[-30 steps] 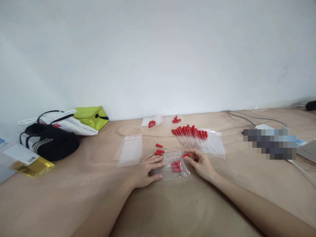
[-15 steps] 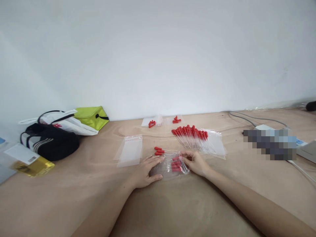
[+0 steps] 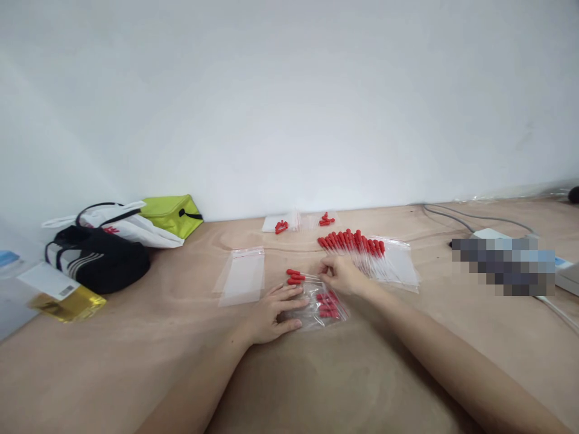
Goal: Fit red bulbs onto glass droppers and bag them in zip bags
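My left hand lies flat with its fingers spread on a clear zip bag, pressing it to the table. Inside that bag are several droppers with red rubber bulbs. Just beyond the bag, a few loose red-bulbed droppers lie with their thin stems pointing right. At the stem ends my right hand is closed in a pinch; the fingers partly hide what is between them. Behind it, a fanned row of many more droppers rests with bulbs away from me.
Flat zip bags lie left and right. Small bags with red bulbs lie near the wall. Far left stand a black bag, a lime-green bag and a gold packet. Cables run at the right.
My right hand has let go of the bag's edge and moved up and left to the stems of the loose droppers. My left hand stays on the bag.
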